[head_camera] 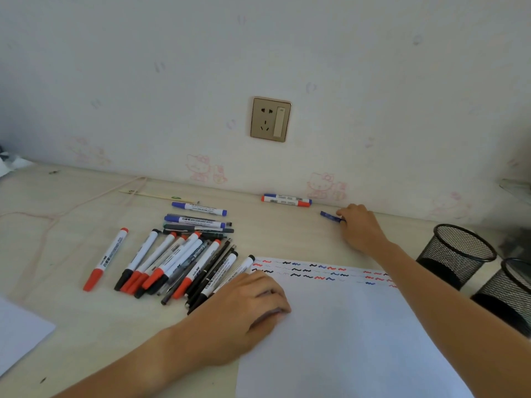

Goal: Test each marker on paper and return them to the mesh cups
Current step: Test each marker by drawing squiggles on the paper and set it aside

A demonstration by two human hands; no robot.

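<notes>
Now the right hand [362, 231] pinches a blue marker [331, 216] on the pale desk [71, 326] near the wallpapered wall [373, 81]; the left hand [244, 308], fingers curled, presses the paper [344, 340]. Two mesh cups [457, 248] stand right.

We see two bare forearms, both uncovered from lower frame edge to wrist; no sleeves in view. Our left hand [247, 308] bare: no ring, watch or glove visible. Our right hand [360, 229] likewise bare. Fingernails short, unpainted where visible; some blurred.
</notes>
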